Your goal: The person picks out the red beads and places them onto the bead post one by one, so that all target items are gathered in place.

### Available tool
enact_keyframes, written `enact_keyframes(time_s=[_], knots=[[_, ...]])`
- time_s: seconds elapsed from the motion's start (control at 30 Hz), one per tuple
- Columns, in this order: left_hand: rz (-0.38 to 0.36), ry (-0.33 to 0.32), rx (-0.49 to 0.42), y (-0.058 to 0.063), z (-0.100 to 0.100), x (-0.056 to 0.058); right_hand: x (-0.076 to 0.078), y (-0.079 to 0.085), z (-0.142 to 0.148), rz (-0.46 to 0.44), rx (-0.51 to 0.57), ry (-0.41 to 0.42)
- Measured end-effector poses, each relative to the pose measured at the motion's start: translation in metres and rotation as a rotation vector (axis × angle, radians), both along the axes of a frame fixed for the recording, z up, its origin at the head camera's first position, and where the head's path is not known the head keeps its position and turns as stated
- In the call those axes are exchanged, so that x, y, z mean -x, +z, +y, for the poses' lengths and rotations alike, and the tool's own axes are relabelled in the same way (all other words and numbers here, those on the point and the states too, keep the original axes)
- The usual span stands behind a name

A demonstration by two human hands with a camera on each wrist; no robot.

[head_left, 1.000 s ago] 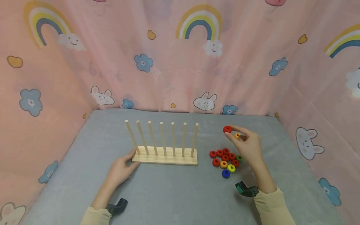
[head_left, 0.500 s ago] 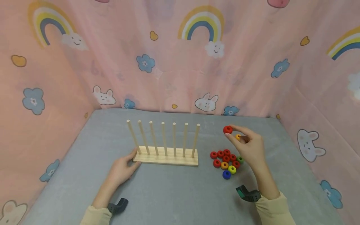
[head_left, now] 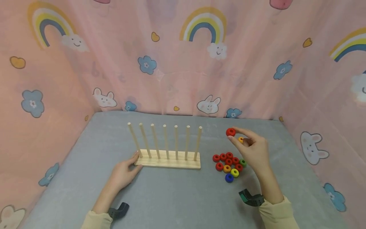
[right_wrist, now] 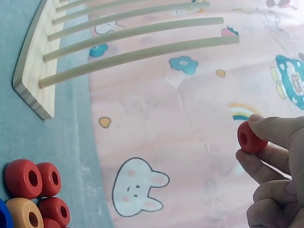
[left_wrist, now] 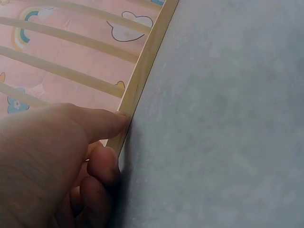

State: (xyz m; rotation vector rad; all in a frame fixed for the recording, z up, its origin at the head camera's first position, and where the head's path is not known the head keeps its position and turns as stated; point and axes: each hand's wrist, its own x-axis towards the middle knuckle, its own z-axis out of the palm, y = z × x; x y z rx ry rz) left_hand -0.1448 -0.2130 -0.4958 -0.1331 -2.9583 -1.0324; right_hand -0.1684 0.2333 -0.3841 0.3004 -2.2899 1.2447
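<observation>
A wooden peg rack (head_left: 171,163) with a row of several upright pegs stands on the grey table. My left hand (head_left: 123,174) grips the left end of its base, the thumb (left_wrist: 107,122) pressing on the front edge. My right hand (head_left: 255,151) is raised at the right and pinches a red bead (head_left: 230,132) between thumb and fingertips. In the right wrist view the hole of this red bead (right_wrist: 251,137) faces left. Below the hand lies a group of beads: several red ones (head_left: 228,162), an orange one (head_left: 227,169), a yellow one (head_left: 234,173), a blue one (head_left: 229,177) and a green one (head_left: 242,163).
Another orange bead (head_left: 241,139) shows partly behind the right hand's fingers; whether it touches them I cannot tell. Pink patterned cloth (head_left: 177,79) hangs behind the table and along both sides. The grey table (head_left: 171,200) extends in front of the rack.
The view has shifted slightly. Both hands keep their hold: the left on the peg rack, the right on the red bead, which stays at about the same height.
</observation>
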Motion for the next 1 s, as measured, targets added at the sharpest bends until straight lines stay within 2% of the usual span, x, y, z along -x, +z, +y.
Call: enact_keyframes(time_s=[0.4,1.0], knots=[[-0.016,0.009,-0.006,0.001,-0.002,0.000,0.001,0.000,-0.005,0.010,-0.025,-0.002],[-0.014,0.006,-0.022,0.001,-0.001,0.000,0.011,0.015,-0.028,0.034,-0.067,0.034]])
